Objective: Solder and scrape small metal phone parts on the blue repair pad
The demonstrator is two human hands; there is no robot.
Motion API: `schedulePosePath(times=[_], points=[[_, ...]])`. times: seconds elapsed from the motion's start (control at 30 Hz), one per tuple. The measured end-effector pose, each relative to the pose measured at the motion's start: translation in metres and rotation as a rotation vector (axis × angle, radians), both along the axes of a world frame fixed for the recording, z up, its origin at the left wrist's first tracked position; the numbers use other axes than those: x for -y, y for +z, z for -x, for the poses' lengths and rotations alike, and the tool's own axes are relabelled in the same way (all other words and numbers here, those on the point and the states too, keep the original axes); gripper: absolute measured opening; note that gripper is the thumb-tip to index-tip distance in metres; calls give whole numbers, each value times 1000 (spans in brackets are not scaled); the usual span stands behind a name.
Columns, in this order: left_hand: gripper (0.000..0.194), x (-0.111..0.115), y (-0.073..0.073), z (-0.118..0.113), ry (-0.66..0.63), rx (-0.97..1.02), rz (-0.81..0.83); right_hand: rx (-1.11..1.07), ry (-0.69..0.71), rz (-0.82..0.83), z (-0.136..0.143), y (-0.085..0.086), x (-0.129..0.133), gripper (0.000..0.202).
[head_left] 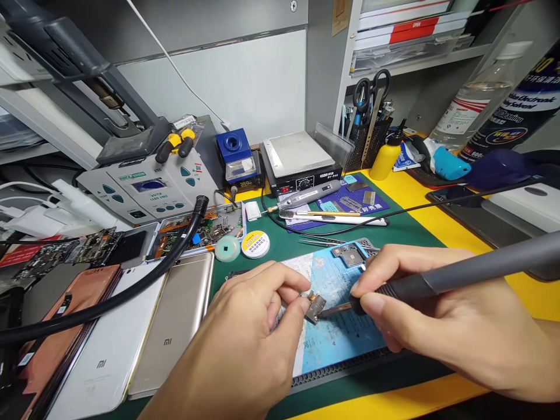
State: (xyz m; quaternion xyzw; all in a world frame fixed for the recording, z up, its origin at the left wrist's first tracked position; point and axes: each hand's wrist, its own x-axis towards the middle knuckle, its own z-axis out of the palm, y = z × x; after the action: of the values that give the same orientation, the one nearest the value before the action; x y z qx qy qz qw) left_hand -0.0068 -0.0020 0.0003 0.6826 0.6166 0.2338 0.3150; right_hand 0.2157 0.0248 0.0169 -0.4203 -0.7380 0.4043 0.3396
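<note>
My left hand (pixel 262 326) pinches a small metal-cased circuit board piece (pixel 315 307) between thumb and fingertips, low over a blue and white work pad (pixel 341 332). In my right hand (pixel 437 321) is a soldering iron (pixel 464 269) with a grey handle, gripped like a pen. Its tip (pixel 335 310) points left and meets the lower right edge of the piece, as far as I can see. A second small board part (pixel 349 255) lies on the pad's far edge. Tweezers (pixel 324 241) rest just beyond the pad.
Several phones, including a gold one (pixel 175 332), lie at left under a thick black hose (pixel 175 256). Behind stand a hot-air station (pixel 151 186) and a heating plate (pixel 301 157). The iron's cable (pixel 420 207) crosses above a brush (pixel 341 219). A yellow bottle (pixel 385 157) stands back right.
</note>
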Motion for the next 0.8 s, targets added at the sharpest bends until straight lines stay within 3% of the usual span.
schedulePosePath(times=[0.43,0.8], points=[[13,-4,8,-7,15,16,-15,-51,-31,164,4,4,-1,13],[15,-4,10,-6,-7,-7,-47,-24,-2,100,1,2,-1,15]])
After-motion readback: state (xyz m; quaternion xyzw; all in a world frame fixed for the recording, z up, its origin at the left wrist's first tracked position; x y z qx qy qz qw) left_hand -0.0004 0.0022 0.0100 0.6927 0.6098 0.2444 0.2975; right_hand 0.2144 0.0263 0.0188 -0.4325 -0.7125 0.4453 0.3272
